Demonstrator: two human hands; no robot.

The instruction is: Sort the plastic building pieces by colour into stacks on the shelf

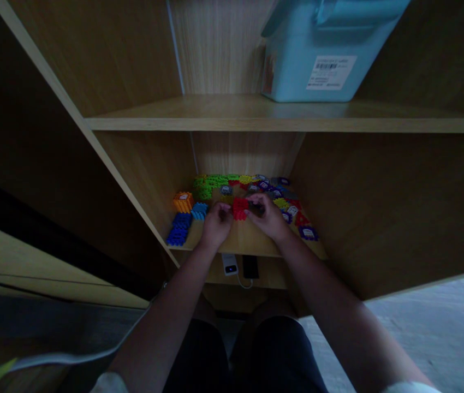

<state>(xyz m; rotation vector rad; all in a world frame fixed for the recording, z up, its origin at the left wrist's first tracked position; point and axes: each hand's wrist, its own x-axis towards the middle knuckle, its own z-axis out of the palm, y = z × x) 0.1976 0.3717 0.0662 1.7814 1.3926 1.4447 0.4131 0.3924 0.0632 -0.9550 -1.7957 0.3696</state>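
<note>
A small stack of red interlocking plastic pieces (240, 208) is between my two hands, above the middle of the shelf board (244, 240). My left hand (218, 222) is closed, its fingertips at the stack's left edge. My right hand (265, 215) grips the right side between thumb and curled fingers. Left of my left hand lie a light-blue stack (200, 210), an orange stack (183, 202) and dark-blue stacks (179, 228). Green pieces (211, 185) lie behind at the left. Loose purple pieces (308, 233), yellow pieces (281, 203) and red pieces (301, 219) spread behind and right of my right hand.
Overhead, an upper shelf (215, 117) bears a light-blue lidded bin (297, 71) with a label. Wooden side panels enclose the compartment. Below, a white device (229, 264) with a cable sits beside a dark flat object (250, 267). A pale strap (72, 358) crosses the lower left.
</note>
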